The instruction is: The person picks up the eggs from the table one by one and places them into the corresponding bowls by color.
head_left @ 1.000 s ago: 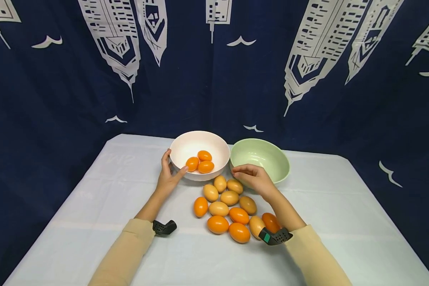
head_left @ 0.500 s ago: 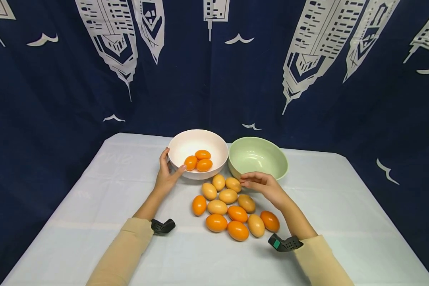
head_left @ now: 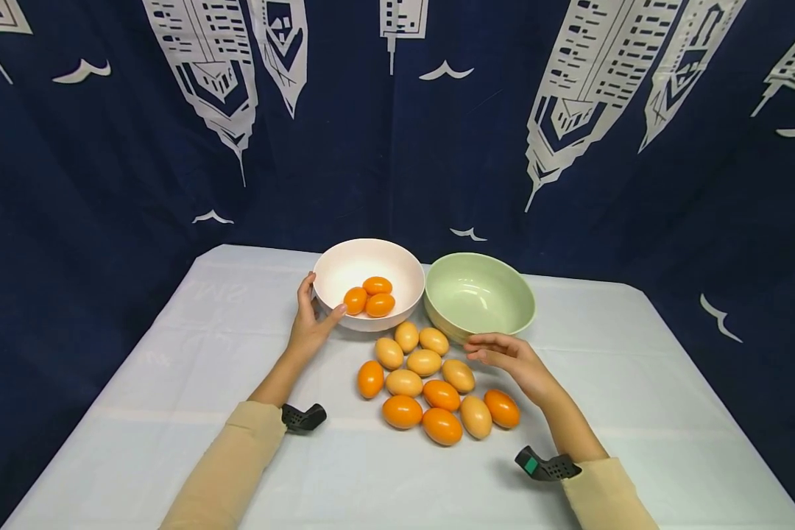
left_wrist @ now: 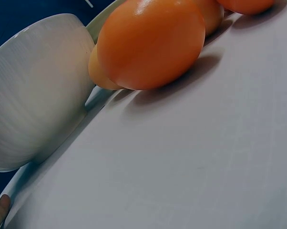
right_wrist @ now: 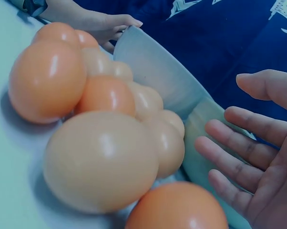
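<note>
My left hand (head_left: 309, 327) holds the pale pink bowl (head_left: 404, 265) at its left side, with the thumb at the front rim and the fingers along the outer wall. Three orange eggs (head_left: 377, 285) lie in that bowl. Close by its right stands a light green bowl (head_left: 480, 283). My right hand (head_left: 513, 361) hovers near the green bowl's front edge; its fingers (right_wrist: 234, 164) are spread with nothing between them in the right wrist view. Several tan eggs (head_left: 424, 362) and orange eggs (head_left: 442, 427) lie loosely grouped in front of the bowls.
A white cloth (head_left: 238, 471) covers the table. Behind its far edge hangs a dark blue curtain (head_left: 344, 169) with white building prints. Black wrist cameras (head_left: 302, 418) sit on both wrists, the right one (head_left: 547, 465) just right of the eggs.
My right hand has drawn back from the green bowl's left rim toward the lower right, and its fingers have spread. My left hand stays on the pink bowl.
</note>
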Demonstrator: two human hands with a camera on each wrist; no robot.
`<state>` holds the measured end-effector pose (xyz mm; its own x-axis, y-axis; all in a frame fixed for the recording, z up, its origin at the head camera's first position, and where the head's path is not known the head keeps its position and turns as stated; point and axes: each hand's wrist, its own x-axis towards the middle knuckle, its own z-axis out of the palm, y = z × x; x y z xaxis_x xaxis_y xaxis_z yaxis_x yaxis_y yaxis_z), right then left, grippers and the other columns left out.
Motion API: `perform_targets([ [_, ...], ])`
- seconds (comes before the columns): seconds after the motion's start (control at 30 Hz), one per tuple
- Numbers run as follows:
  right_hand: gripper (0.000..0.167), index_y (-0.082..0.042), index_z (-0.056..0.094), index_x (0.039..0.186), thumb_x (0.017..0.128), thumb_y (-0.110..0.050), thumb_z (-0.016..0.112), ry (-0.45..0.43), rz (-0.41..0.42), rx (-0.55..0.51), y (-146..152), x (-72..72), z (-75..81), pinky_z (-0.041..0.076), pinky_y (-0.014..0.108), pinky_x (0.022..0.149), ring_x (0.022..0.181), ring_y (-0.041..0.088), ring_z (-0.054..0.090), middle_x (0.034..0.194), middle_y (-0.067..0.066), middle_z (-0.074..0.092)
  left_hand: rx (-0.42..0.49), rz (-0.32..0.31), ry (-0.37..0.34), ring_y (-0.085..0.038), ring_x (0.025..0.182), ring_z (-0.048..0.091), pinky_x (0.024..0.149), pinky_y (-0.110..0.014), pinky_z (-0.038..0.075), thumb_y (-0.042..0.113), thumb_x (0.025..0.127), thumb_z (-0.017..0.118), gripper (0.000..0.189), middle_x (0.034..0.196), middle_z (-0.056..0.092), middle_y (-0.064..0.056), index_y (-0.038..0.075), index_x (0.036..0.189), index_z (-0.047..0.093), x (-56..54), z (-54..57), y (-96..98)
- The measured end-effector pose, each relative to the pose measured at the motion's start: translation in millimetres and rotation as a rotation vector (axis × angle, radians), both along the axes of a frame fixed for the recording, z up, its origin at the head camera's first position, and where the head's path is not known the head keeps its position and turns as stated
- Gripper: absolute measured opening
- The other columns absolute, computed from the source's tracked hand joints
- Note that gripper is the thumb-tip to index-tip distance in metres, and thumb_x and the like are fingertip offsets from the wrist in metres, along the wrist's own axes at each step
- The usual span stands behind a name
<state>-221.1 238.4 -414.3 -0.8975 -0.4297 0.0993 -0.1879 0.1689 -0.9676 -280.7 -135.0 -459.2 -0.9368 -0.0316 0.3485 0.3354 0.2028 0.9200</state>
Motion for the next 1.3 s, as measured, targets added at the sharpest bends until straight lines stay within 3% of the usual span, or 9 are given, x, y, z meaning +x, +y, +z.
perform_targets([
  [0.2, 0.042, 0.018, 0.048, 0.128, 0.097, -0.007, 0.057, -0.037, 0.026, -0.005, 7.9, 5.3, -8.4, 0.049, 0.025, 0.093, 0.106, 0.019, 0.065, 0.123, 0.031, 0.059, 0.02, -0.018, 0.02, -0.042, 0.144, 0.014, 0.115, -0.053, 0.018, 0.009, 0.092, 0.065, 0.082, 0.16, 0.0, -0.022, 0.001, 0.151, 0.008, 2.0, 5.1, 1.7],
  [0.47, 0.041, 0.02, 0.045, 0.129, 0.097, -0.003, 0.055, -0.038, 0.059, -0.001, 21.1, 12.6, -15.9, 0.049, 0.024, 0.093, 0.108, 0.018, 0.065, 0.125, 0.033, 0.056, 0.008, 0.001, -0.002, -0.037, 0.143, 0.02, 0.116, -0.045, 0.021, 0.017, 0.092, 0.068, 0.082, 0.162, 0.002, -0.012, 0.013, 0.152, 0.01, -2.5, -3.9, -1.3],
  [0.63, 0.043, 0.021, 0.041, 0.131, 0.096, -0.001, 0.055, -0.033, 0.097, -0.012, 30.4, 15.5, -18.4, 0.05, 0.025, 0.092, 0.11, 0.02, 0.064, 0.126, 0.031, 0.056, 0.017, 0.004, 0.019, -0.037, 0.144, 0.019, 0.116, -0.047, 0.02, 0.018, 0.092, 0.068, 0.082, 0.162, 0.003, -0.013, 0.013, 0.152, 0.012, -2.2, -4.2, -1.9],
  [0.9, 0.055, 0.02, 0.035, 0.135, 0.09, 0.003, 0.06, -0.085, 0.198, -0.005, 44.7, 20.2, -22.9, 0.049, 0.028, 0.095, 0.117, 0.023, 0.059, 0.133, 0.035, 0.049, 0.0, 0.001, -0.007, -0.038, 0.144, 0.018, 0.116, -0.047, 0.02, 0.018, 0.093, 0.067, 0.082, 0.162, 0.001, -0.014, 0.013, 0.152, 0.011, -1.1, -3.1, -0.6],
  [1.1, 0.065, 0.016, 0.036, 0.138, 0.084, 0.002, 0.069, -0.094, 0.256, 0.049, 50.6, 23.4, -24.4, 0.043, 0.022, 0.099, 0.12, 0.016, 0.055, 0.138, 0.034, 0.044, 0.002, 0.002, -0.006, -0.037, 0.144, 0.018, 0.116, -0.047, 0.02, 0.017, 0.093, 0.067, 0.082, 0.162, 0.001, -0.013, 0.012, 0.152, 0.01, -0.6, -1.1, -1.0],
  [1.3, 0.063, 0.016, 0.038, 0.137, 0.083, 0.007, 0.07, -0.032, 0.301, 0.049, 53.0, 26.4, -27.7, 0.038, 0.017, 0.101, 0.122, 0.01, 0.053, 0.137, 0.038, 0.042, 0.015, -0.015, 0.002, -0.039, 0.145, 0.014, 0.116, -0.049, 0.018, 0.015, 0.093, 0.065, 0.082, 0.161, -0.002, -0.016, 0.007, 0.152, 0.008, 1.8, 2.5, -1.0],
])
